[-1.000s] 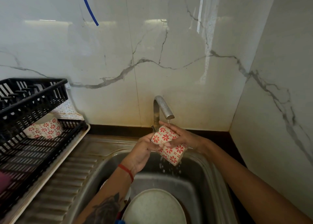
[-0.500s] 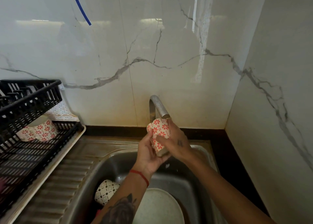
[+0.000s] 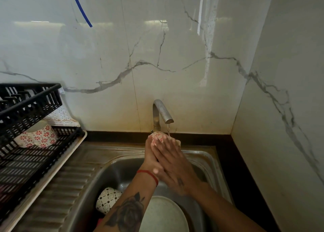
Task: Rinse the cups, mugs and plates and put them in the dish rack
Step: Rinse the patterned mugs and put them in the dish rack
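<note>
Under the tap (image 3: 162,113) at the back edge of the sink (image 3: 213,159), the red-flowered mug (image 3: 158,136) sits clasped between both hands: the left hand (image 3: 151,157) cups its side, and the right hand (image 3: 172,159) wraps over it. Wet glazed ceramic likely feels slippery, stiff and breakable, so a full grasp round the body suits it best. Down in the basin lie a black-patterned cup (image 3: 107,199) and a pale plate (image 3: 164,214). Left of the sink, the dish rack (image 3: 33,107) already holds red-flowered mugs (image 3: 39,136).
</note>
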Motion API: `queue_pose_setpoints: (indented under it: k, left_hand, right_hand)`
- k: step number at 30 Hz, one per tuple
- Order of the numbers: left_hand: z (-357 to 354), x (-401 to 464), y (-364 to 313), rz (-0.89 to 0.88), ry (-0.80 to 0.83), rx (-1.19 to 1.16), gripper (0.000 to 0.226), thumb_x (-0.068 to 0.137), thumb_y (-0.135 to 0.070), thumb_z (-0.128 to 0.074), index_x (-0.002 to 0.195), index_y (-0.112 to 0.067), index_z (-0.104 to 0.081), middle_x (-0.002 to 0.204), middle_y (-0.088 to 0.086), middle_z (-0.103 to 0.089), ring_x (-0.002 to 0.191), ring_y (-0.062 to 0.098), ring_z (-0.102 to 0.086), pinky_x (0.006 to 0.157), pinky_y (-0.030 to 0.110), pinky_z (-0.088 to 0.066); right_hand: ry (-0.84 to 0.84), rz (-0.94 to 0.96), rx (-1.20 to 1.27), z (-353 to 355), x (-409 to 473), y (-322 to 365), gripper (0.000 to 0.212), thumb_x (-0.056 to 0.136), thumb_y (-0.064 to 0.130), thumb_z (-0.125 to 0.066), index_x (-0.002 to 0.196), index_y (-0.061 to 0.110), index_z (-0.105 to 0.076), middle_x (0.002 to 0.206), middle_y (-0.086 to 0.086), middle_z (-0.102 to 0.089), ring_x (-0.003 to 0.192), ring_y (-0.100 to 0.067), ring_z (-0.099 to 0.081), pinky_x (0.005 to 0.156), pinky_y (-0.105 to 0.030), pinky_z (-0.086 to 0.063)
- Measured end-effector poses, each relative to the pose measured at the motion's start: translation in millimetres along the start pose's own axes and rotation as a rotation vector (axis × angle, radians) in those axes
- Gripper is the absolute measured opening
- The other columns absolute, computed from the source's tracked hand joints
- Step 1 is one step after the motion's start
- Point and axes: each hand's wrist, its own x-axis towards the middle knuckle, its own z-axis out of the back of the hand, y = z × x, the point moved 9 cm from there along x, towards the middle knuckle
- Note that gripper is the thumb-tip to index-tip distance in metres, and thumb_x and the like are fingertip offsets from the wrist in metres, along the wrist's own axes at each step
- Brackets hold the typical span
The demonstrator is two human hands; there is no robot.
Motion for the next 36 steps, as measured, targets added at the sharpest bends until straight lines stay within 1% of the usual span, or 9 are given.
queue_pose_setpoints:
  k: [3, 9, 12, 15, 18, 22, 26, 32, 36]
  left_hand:
    - [12, -9, 19, 0.288, -0.243, -0.051, 0.063, 0.085, -0.056, -0.060, 0.098, 0.006, -0.060, 0.089, 0.028, -0.066, 0.091, 0.041, -0.059, 0.074, 0.048, -0.045]
    - [8, -15, 30, 0.266, -0.343, -0.123, 0.052, 0.087, -0.052, -0.058, 0.098, -0.001, -0.061, 0.089, 0.023, -0.064, 0.082, 0.037, -0.059, 0.059, 0.046, -0.047]
    - [4, -8, 25, 0.210, -0.311, -0.065, 0.054, 0.095, -0.052, -0.043, 0.114, -0.003, -0.059, 0.080, 0.020, -0.071, 0.087, 0.032, -0.062, 0.067, 0.040, -0.048]
    - [9, -13, 23, 0.274, -0.284, -0.037, 0.065, 0.093, -0.058, -0.044, 0.132, -0.006, -0.049, 0.118, 0.019, -0.064, 0.112, 0.039, -0.056, 0.093, 0.047, -0.046]
    - [12, -19, 28, 0.379, -0.308, -0.207, 0.073, 0.084, -0.060, -0.058, 0.126, -0.001, -0.050, 0.105, 0.030, -0.057, 0.092, 0.047, -0.056, 0.080, 0.055, -0.045]
    - [20, -16, 31, 0.360, -0.360, -0.258, 0.076, 0.080, -0.065, -0.058, 0.122, -0.002, -0.051, 0.108, 0.027, -0.060, 0.089, 0.042, -0.060, 0.054, 0.046, -0.054]
    - [8, -6, 36, 0.287, -0.254, -0.214, 0.073, 0.085, -0.069, -0.047, 0.116, -0.004, -0.058, 0.100, 0.026, -0.069, 0.098, 0.041, -0.061, 0.073, 0.051, -0.050]
    - [18, 7, 12, 0.133, -0.260, -0.134, 0.074, 0.088, -0.069, -0.038, 0.120, -0.004, -0.057, 0.115, 0.022, -0.062, 0.108, 0.037, -0.058, 0.095, 0.047, -0.044]
    - [19, 0, 21, 0.233, -0.239, -0.248, 0.073, 0.080, -0.069, -0.054, 0.110, -0.003, -0.056, 0.107, 0.025, -0.061, 0.097, 0.043, -0.058, 0.078, 0.054, -0.048]
  right_hand:
    - [0.111, -0.003, 0.031, -11, -18, -18, 0.071, 0.094, 0.063, -0.011, 0.150, 0.023, 0.004, 0.155, 0.010, 0.017, 0.143, -0.005, 0.021, 0.114, -0.024, 0.020]
    - [0.036, -0.171, -0.057, 5, -15, -31, 0.066, 0.094, 0.058, -0.003, 0.148, 0.021, 0.007, 0.156, 0.001, 0.017, 0.145, -0.015, 0.020, 0.116, -0.030, 0.019]
    - [-0.004, -0.182, 0.059, 3, -8, -19, 0.062, 0.097, 0.051, -0.011, 0.145, 0.022, 0.014, 0.152, 0.007, 0.025, 0.141, -0.005, 0.025, 0.111, -0.023, 0.024]
    - [0.090, -0.048, 0.093, -4, -13, -9, 0.061, 0.099, 0.051, -0.022, 0.146, 0.025, 0.006, 0.151, 0.016, 0.018, 0.140, 0.002, 0.023, 0.110, -0.019, 0.023]
    - [0.143, 0.021, -0.012, -6, -21, -21, 0.061, 0.097, 0.058, -0.015, 0.149, 0.029, 0.001, 0.154, 0.015, 0.011, 0.143, -0.002, 0.018, 0.112, -0.023, 0.023]
    - [0.126, -0.171, -0.157, 5, -14, -57, 0.062, 0.092, 0.059, 0.001, 0.147, 0.032, 0.014, 0.152, 0.015, 0.025, 0.142, -0.010, 0.027, 0.111, -0.028, 0.026]
    - [0.102, -0.248, -0.004, 0, 13, -45, 0.073, 0.090, 0.062, -0.004, 0.147, 0.023, 0.019, 0.151, 0.007, 0.030, 0.140, -0.007, 0.029, 0.107, -0.021, 0.028]
    - [0.143, 0.032, -0.099, -2, 11, -13, 0.062, 0.096, 0.056, -0.007, 0.148, 0.025, 0.006, 0.154, 0.008, 0.017, 0.144, -0.015, 0.020, 0.114, -0.040, 0.019]
    - [0.173, 0.108, -0.275, -2, -9, -24, 0.057, 0.099, 0.052, -0.013, 0.149, 0.024, -0.010, 0.158, 0.005, -0.008, 0.147, -0.021, -0.004, 0.114, -0.056, 0.000]
